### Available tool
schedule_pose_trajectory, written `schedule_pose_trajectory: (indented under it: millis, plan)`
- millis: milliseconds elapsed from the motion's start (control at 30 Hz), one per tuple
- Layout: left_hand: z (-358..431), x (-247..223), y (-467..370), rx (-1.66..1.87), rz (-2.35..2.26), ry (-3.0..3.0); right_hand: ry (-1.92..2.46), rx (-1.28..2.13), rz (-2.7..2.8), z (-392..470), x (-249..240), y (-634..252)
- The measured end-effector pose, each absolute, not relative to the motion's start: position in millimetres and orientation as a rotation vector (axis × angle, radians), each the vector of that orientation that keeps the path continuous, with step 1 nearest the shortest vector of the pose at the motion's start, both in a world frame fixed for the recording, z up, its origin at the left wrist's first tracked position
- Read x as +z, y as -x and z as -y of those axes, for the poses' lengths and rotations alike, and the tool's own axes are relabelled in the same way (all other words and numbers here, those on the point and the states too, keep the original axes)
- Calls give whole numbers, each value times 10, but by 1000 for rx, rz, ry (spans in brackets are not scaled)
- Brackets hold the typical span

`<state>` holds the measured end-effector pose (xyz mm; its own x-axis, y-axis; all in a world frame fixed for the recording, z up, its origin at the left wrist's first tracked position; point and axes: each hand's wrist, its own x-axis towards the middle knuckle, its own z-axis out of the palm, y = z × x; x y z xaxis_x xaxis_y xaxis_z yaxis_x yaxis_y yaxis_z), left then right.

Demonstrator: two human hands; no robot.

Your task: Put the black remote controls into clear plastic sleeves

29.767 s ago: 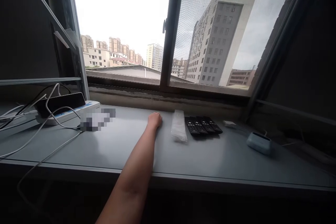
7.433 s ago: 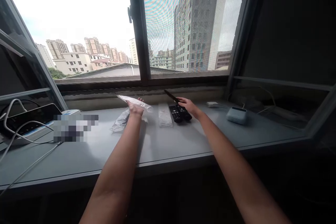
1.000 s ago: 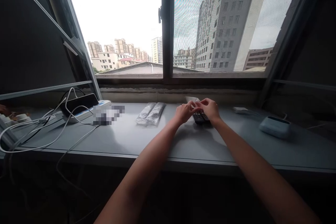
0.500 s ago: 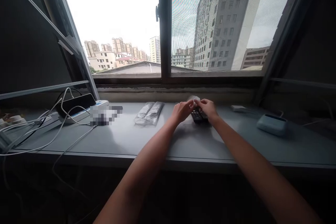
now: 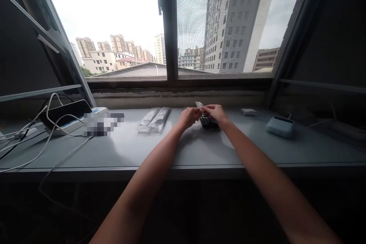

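My left hand [image 5: 189, 117] and my right hand [image 5: 216, 113] meet over the far part of the desk. Both are closed, fingers pinched on a small crumpled piece of clear plastic film [image 5: 199, 104] that sticks up between them. Just under my right hand lie black remote controls [image 5: 209, 122] with rows of small buttons, apparently side by side; their far ends are hidden by my fingers. Left of my hands, two long dark objects in clear plastic bags [image 5: 154, 120] lie next to each other on the desk.
A grey desk [image 5: 137, 156] runs below the window. On its left stand a dark phone-like device [image 5: 67, 113], a white power strip [image 5: 98, 111] and tangled white cables. At right are a pale blue box [image 5: 280, 126] and a small white adapter [image 5: 248, 111].
The view has shifted right, so everything sits further left. My hands have drawn closer together at the plastic film, which now stands up more clearly. The remotes and bagged objects stay put.
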<state>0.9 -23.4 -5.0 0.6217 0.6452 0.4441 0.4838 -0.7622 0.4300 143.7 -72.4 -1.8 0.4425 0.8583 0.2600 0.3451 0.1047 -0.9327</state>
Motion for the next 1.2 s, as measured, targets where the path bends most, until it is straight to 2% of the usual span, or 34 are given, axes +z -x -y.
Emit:
schedule_pose_trajectory:
  millis: [200,300,433,533,733,1033,1200]
  plan:
    - [218,-27,-4,870,-1028,-2579,1616,344,1136,726,-1,-1433]
    - [222,5,4,1013,-1199,-2617,1731,60,1282,751,17,-1400]
    - [167,-16,-14,1215,-1035,-2583,1771,-172,1570,808,37,-1302]
    - [119,-46,-45,1262,-929,-2533,1786,-160,1608,816,41,-1284]
    - [141,-30,-73,1345,-819,-2332,1653,237,1531,748,19,-1369]
    - [286,3,-84,1322,-908,-2389,1898,-75,1432,805,31,-1314]
    - [298,-22,-112,1217,-860,-2413,1952,-93,1470,815,56,-1356]
